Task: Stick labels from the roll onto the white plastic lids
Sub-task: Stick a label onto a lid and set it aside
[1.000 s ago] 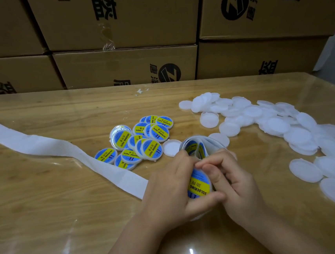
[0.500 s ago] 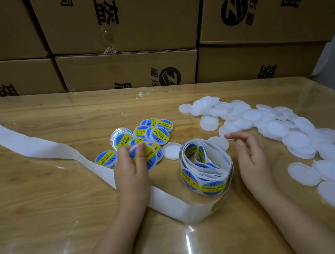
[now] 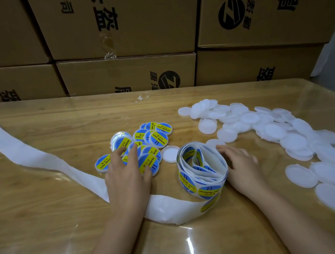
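Released the loose roll of blue-and-yellow round labels (image 3: 203, 174) at centre frame, laid the flat, spread left hand (image 3: 126, 172) on labelled lids (image 3: 158, 138) beside it, and moved the empty, relaxed right hand (image 3: 240, 161) towards the round white plastic lids (image 3: 275, 130) at right, likely for another.

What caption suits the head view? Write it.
Left hand rests on blue-and-yellow labelled lids; right hand beside the label roll, near plain white plastic lids.

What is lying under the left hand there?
The left hand rests with relaxed fingers on the pile of labelled lids, which are blue and yellow. The white backing strip runs under its wrist. How many lids the palm covers cannot be seen.
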Demonstrator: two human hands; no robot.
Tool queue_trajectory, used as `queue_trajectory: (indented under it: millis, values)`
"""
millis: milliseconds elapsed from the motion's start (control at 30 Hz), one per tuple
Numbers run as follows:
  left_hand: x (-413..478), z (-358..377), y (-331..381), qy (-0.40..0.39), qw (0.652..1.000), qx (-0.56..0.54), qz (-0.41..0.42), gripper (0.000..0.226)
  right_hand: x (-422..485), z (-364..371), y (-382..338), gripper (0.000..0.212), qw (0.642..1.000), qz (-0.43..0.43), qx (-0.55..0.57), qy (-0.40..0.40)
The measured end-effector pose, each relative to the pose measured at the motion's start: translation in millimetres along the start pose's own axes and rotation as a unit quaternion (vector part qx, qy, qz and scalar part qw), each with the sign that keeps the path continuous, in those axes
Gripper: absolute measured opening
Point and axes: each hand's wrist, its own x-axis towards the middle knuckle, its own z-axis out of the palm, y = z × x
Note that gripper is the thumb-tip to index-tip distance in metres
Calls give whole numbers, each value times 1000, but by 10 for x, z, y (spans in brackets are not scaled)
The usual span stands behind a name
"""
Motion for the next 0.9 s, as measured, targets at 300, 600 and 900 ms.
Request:
queue_trajectory:
  millis: [300,600,900]
  values:
    - [-72,126,336,-110,963,97,227,28,19,0,15,27,1000,-1,-9,-1]
    - [198,352,362,-135,953,175,208,25,50,-2,10,27,999,-4,-27,-25]
    - [442,236,432,-155,983,-97,3,18,52,40,50,26,1000,-13,-18,1]
